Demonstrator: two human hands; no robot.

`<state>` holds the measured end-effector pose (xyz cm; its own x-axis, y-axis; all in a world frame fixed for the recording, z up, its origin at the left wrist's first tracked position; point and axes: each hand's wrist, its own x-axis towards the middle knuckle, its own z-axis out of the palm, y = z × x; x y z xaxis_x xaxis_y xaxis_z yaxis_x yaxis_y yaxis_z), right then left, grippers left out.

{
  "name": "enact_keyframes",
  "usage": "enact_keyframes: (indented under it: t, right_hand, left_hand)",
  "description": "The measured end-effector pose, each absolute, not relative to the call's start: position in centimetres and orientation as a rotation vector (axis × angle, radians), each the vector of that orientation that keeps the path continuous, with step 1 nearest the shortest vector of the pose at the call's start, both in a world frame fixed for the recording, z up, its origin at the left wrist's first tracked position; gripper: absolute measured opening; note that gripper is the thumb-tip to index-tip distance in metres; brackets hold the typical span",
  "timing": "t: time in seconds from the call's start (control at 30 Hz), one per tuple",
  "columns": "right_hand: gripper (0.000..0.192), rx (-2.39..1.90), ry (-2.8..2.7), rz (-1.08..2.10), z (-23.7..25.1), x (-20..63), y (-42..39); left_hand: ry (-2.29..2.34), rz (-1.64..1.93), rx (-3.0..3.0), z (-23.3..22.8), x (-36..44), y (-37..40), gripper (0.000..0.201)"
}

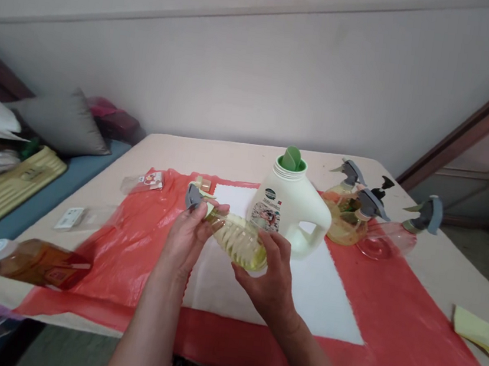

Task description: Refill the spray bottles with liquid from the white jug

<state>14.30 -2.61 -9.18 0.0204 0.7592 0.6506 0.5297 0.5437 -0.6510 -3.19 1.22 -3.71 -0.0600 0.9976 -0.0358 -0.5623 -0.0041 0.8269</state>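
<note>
An amber bottle [38, 263] lies sideways at the table's left edge. The left hand [186, 238] pinches the grey trigger head [193, 196] of a yellow-filled spray bottle [240, 240], held tilted above the white cloth [316, 290] and cradled underneath by the right hand [271, 278]. Rightwards the green-spouted jug [292, 209] stands uncapped, with two filled sprayers [350, 211] and one seemingly empty [394, 234] beyond.

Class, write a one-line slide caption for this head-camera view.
Two hands, left hand and right hand, hold a ribbed spray bottle of yellow liquid sideways above a white cloth, beside an open detergent jug.

Glossy clear plastic spray bottle [240, 240]; seemingly plastic red sheet [131, 234].
</note>
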Motion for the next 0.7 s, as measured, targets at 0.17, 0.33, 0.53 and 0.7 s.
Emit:
enact_keyframes:
  t: [0.17, 0.33, 0.53, 0.7]
  right_hand:
    - [0.06, -1.09, -1.381, 0.961, -8.4, 14.3, -2.8]
    - [0.062, -0.97, -0.801, 1.77, -7.7, 13.2, -3.5]
    - [0.093, -0.785, -0.711, 1.71, -6.5, 13.1, -3.8]
    - [0.069, -0.802, -0.774, 1.906, -7.2, 13.1, -3.7]
  left_hand:
    - [0.799, 1.46, 0.758, -3.5, -3.7, 1.1, 0.026]
    - [0.812, 1.444, 0.722, -3.4, -3.6, 1.2, 0.028]
    - [0.839, 1.567, 0.692, -3.4, -3.3, 1.4, 0.027]
    - [0.809, 1.556, 0.718, -3.2, -3.3, 1.2, 0.029]
